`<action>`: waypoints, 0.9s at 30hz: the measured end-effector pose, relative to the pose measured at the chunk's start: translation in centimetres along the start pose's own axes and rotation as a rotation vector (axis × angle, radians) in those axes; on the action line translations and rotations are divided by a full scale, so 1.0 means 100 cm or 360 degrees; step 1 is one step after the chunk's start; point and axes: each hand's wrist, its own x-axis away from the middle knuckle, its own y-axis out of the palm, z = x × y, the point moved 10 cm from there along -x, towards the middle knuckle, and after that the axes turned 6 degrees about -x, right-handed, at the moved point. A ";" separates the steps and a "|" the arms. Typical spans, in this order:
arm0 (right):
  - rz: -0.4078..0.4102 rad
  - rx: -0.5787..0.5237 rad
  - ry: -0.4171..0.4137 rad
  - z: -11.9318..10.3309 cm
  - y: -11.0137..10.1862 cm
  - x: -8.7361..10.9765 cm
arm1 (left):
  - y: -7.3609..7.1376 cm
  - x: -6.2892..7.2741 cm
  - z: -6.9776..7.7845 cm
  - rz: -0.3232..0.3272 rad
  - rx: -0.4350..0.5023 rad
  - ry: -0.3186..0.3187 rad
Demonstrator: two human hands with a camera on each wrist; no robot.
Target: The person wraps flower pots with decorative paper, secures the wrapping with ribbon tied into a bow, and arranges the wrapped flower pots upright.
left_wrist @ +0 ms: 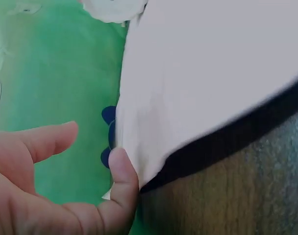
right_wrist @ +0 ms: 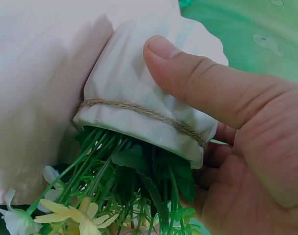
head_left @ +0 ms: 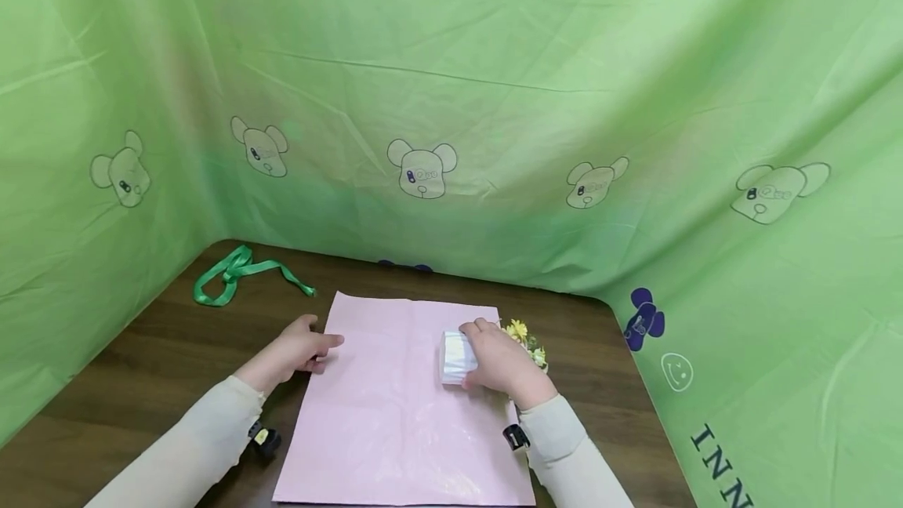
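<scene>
A white ribbed flower pot [right_wrist: 134,73] with a twine band lies on its side on a sheet of pink wrapping paper [head_left: 381,414]. My right hand [head_left: 502,359] grips the pot, the thumb across its wall and fingers behind. Yellow and white artificial flowers [right_wrist: 83,215] with green stems come out of its mouth, pointing right in the head view and partly hidden by that hand. At the paper's left edge is my left hand [head_left: 296,347], thumb and forefinger spread; in the left wrist view a fingertip touches the paper's edge, with no clear pinch.
A green ribbon [head_left: 236,271] lies in loose loops at the back left of the brown wooden table [head_left: 162,367]. Green cloth [head_left: 423,100] printed with bear heads hangs around the table's back and sides.
</scene>
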 end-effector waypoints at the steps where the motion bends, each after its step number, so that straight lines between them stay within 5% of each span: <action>1: -0.0002 0.0000 -0.0001 0.000 0.000 0.000 | -0.001 0.001 -0.001 -0.0001 -0.0013 -0.0008; 4: -0.0006 0.0003 -0.0001 -0.001 0.001 0.000 | -0.003 0.006 0.000 0.0024 -0.0223 0.0012; 9: -0.0004 0.0018 0.0004 -0.001 0.000 0.001 | 0.005 0.015 0.022 0.0144 -0.0965 0.0293; 13: -0.0002 0.0027 0.0003 -0.001 -0.001 0.001 | 0.016 0.022 0.035 0.0274 -0.1323 0.0437; 18: -0.0005 0.0018 0.0000 -0.002 0.000 0.001 | 0.019 0.025 0.038 0.0323 -0.1442 0.0414; 27: 0.0005 0.0026 -0.0002 -0.002 0.000 0.001 | 0.017 0.025 0.039 0.0299 -0.1423 0.0361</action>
